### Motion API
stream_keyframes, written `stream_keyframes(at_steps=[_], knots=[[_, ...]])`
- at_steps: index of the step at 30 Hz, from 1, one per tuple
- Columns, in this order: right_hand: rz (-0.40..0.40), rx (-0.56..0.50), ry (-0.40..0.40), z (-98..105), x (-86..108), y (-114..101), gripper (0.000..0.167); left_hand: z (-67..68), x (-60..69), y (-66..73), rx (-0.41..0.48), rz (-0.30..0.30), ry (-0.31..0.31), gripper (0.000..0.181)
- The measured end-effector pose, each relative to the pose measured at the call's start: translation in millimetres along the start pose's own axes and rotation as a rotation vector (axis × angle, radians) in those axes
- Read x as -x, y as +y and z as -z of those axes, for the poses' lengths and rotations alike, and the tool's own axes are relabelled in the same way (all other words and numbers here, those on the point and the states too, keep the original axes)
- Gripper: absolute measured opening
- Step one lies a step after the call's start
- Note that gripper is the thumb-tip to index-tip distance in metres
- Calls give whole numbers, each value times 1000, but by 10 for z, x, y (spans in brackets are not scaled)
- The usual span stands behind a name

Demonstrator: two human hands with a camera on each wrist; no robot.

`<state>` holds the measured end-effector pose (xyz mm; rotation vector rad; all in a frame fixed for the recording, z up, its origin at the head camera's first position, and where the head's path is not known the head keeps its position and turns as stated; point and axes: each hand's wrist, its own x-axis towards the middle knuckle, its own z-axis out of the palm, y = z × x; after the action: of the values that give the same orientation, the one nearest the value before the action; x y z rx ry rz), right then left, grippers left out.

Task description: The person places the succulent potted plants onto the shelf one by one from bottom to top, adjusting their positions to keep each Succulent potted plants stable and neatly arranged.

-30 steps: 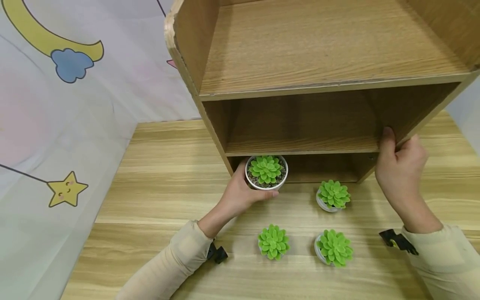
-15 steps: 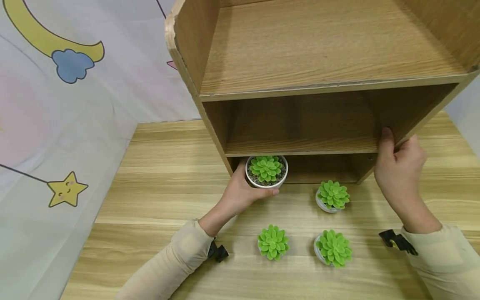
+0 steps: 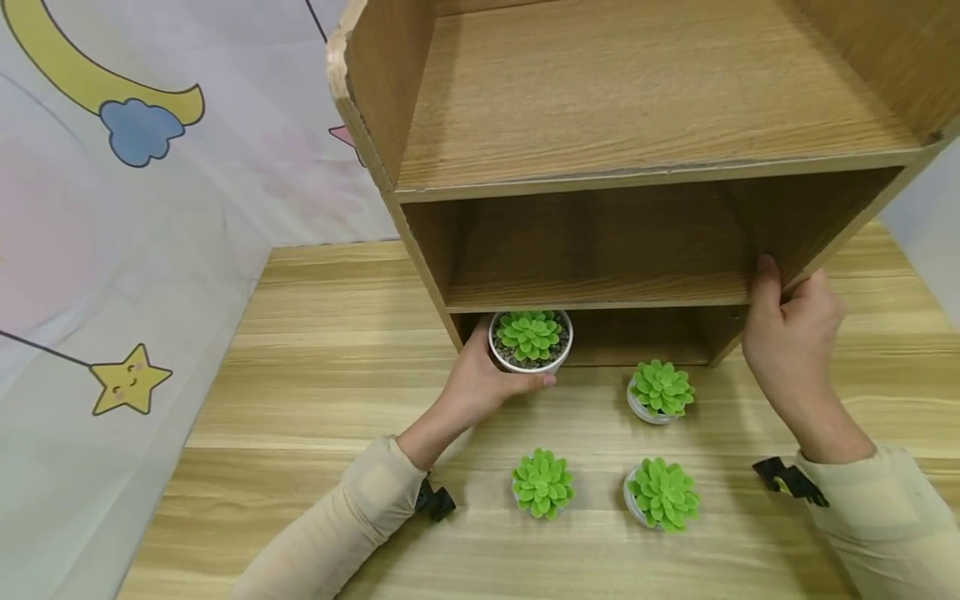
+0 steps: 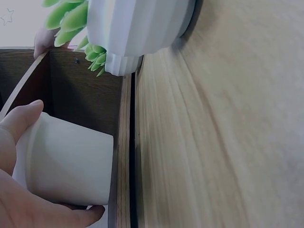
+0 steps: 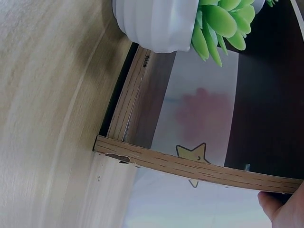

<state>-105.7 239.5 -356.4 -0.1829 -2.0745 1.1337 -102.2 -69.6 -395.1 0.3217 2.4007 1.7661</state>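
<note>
At the left of the lowest compartment, my left hand (image 3: 474,379) holds a potted succulent (image 3: 529,336) with a white pot. The thumb lies along the near side, and the other fingers are partly hidden behind the pot. In the left wrist view the white pot (image 4: 71,161) is tilted, with its base apart from the compartment floor. My right hand (image 3: 795,358) grips the right side panel of the wooden shelf (image 3: 645,100), thumb inside and fingers outside. The right wrist view shows that panel's front edge (image 5: 190,166).
Three more succulents in white pots stand on the wood-grain table (image 3: 300,375): one near the shelf's lower right (image 3: 662,389), one in front of it (image 3: 663,495) and one to the left (image 3: 543,483). A printed cloth (image 3: 247,167) hangs at the left and back.
My left hand and its potted succulent have edged slightly farther into the lowest compartment. My right hand keeps its grip on the side panel.
</note>
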Motion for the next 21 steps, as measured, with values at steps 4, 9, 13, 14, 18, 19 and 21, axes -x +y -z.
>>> stream_keyframes(at_steps=[4,9,13,14,18,19,21], knots=[[-5,0,4,-11,-3,18,25,-3,-35,-56,2,-9,-10,105],[-19,1,20,-34,-2,61,24,14,-51,-58,7,-24,-7,103],[-22,3,26,-38,-3,68,25,9,-62,-47,-4,-31,-12,103],[-20,4,26,-36,-4,64,25,5,-63,-42,-10,-32,-13,104],[-8,-4,19,-26,-5,34,28,-8,-75,-29,-18,-33,-8,104],[-5,-8,18,-25,-5,29,28,-9,-78,-28,-17,-35,-7,104],[0,-20,18,-26,-5,21,29,-12,-84,-28,-17,-36,-6,104]])
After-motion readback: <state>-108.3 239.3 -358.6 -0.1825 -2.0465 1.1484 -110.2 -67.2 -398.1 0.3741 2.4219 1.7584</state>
